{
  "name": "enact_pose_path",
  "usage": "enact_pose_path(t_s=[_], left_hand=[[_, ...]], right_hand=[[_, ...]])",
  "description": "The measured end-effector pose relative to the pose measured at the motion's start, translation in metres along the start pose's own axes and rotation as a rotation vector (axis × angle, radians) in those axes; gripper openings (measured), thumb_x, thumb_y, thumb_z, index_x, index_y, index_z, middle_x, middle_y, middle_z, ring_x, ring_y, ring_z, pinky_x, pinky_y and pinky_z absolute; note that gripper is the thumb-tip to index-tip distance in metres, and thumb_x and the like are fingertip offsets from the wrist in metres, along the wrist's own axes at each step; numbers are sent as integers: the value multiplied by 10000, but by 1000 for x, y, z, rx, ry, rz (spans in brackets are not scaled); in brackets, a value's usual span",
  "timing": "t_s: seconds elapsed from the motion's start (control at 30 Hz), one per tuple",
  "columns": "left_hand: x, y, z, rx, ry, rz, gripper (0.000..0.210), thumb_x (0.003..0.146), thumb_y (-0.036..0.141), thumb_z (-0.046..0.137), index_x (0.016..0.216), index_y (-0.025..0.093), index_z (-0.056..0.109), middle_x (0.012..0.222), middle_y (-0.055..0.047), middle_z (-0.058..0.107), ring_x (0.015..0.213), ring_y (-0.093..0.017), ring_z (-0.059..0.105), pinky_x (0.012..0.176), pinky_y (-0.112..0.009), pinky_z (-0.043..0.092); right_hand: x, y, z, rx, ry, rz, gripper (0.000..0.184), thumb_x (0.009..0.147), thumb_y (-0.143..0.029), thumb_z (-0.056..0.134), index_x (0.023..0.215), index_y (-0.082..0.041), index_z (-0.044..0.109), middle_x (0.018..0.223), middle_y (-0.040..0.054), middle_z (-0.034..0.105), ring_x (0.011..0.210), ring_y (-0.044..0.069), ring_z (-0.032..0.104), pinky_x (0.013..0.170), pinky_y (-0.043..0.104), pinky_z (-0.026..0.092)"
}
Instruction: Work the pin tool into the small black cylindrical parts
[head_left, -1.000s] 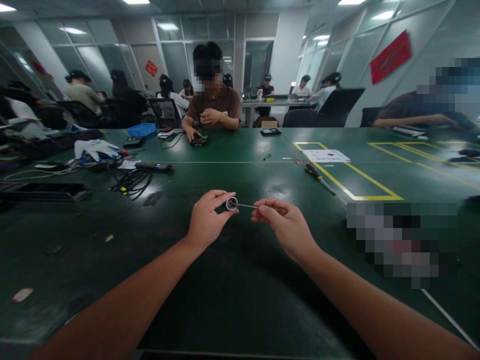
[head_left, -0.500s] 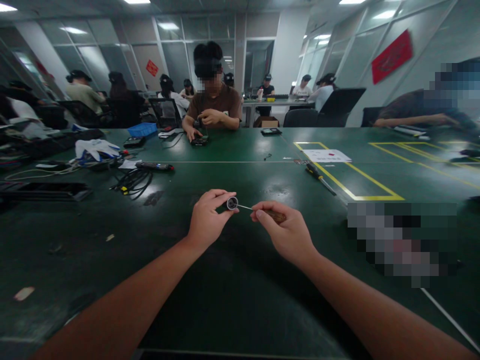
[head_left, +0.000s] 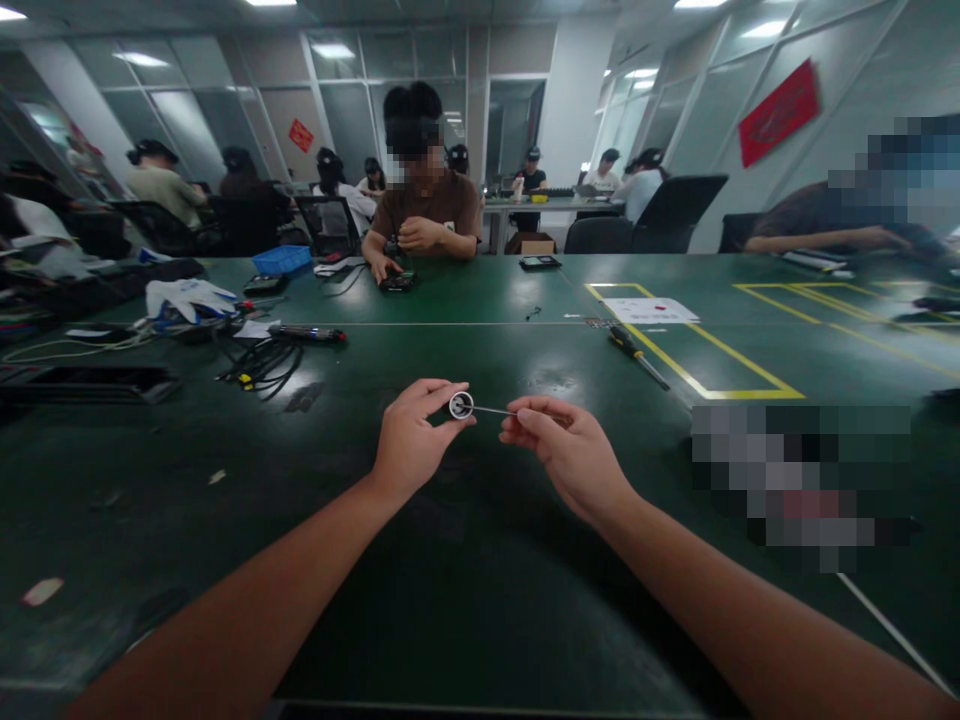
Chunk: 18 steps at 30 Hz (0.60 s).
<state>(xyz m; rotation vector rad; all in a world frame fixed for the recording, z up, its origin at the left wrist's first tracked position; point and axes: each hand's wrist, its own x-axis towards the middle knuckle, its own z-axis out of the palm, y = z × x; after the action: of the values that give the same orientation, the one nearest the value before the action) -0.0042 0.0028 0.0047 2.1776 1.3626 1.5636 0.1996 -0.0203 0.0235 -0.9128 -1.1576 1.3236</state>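
Note:
Between thumb and fingers, my left hand (head_left: 418,432) grips a small round hollow part (head_left: 461,405) with a pale rim, its opening turned toward me. My right hand (head_left: 564,445) is closed around the handle of a thin screwdriver (head_left: 491,410). The metal shaft points left and its tip reaches into the opening of the round part. Most of the handle is hidden by my fingers. Both hands are held over the green table (head_left: 465,600).
A second screwdriver (head_left: 637,358) lies to the right beside yellow tape markings and a paper sheet (head_left: 649,310). Black cables (head_left: 262,365), a pen-like tool (head_left: 307,334) and white gloves (head_left: 191,298) lie left. A co-worker (head_left: 424,210) sits opposite, handling a small device (head_left: 396,281).
My right fingers have shifted their hold on the screwdriver, and the shaft now lies closer to level. My left hand and the round part are nearly still.

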Motion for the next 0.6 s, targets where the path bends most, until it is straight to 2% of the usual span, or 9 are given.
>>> enact_pose_path(t_s=[0.17,0.23,0.6], left_hand=[[0,-1,0,49,-9,31,398,767,150,843,1137,273,763,1086,-30,734,1003,-208,687,909,-378,552],[-1,-2,0,48,-4,35,399,767,154,845,1139,273,763,1084,-31,733,1001,-208,686,908,-379,552],[0,-2,0,-25,16,19,432,744,168,866,1152,265,760,1077,-32,729,986,-200,697,887,-357,570]], right_hand=[[-9,-6,2,-328,-13,-117,155,868,-327,717,946,-202,767,843,46,778,820,200,733,812,365,555],[-10,-8,3,-358,-24,-129,154,873,-321,708,950,-201,766,852,50,781,833,206,735,815,368,552],[3,-2,1,141,-20,58,180,761,-317,822,868,-181,774,788,34,742,773,172,709,837,366,581]])
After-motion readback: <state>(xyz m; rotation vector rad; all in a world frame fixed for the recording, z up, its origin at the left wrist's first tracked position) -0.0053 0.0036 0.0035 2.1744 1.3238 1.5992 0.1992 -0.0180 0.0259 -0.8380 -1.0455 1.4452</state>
